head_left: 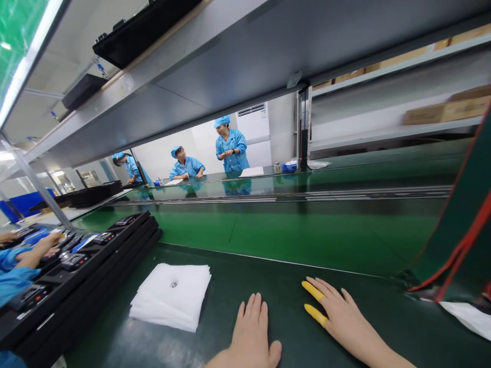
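Factory assembly line. A dark green bench runs beside a glossy green conveyor belt, with a second green surface beyond it. Overhead, a grey metal shelf spans the view; black trays rest on top of it. At right, steel racks hold cardboard boxes. The far wall is white, with a white air conditioner standing against it. A strip light glows at upper left.
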Tool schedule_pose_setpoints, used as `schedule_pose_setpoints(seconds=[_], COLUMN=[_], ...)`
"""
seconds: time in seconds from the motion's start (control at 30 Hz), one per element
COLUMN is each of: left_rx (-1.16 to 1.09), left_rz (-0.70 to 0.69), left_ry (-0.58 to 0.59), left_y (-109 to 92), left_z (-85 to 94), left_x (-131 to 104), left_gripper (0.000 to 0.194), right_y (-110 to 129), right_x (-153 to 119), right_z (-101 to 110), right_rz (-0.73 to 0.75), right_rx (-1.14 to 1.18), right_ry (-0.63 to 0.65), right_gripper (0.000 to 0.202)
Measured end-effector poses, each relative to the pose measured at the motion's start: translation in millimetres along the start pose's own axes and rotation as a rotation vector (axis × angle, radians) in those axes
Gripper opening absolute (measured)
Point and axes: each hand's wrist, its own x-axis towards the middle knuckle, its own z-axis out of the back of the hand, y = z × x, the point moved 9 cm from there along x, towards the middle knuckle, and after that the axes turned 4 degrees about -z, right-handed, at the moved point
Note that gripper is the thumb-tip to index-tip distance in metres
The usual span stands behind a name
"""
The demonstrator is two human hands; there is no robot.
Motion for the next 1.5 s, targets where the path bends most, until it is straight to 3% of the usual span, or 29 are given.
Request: schedule_pose_setpoints(seconds=[1.33,1.5], left_rx=[0.026,0.029], left_rz=[0.006,0.007], left_ry=[0.013,0.018], left_y=[0,0], left_z=[-0.4,0.0], left_x=[0,-1], left_gripper=[0.064,0.064], right_y=[4,2], right_x=[-4,-3], right_z=[10,7], right_rz=[0.014,0.031], right_rx=[0.077,0.095], right_ry=[-0.029,-0.087], right_gripper=[0.051,0.05])
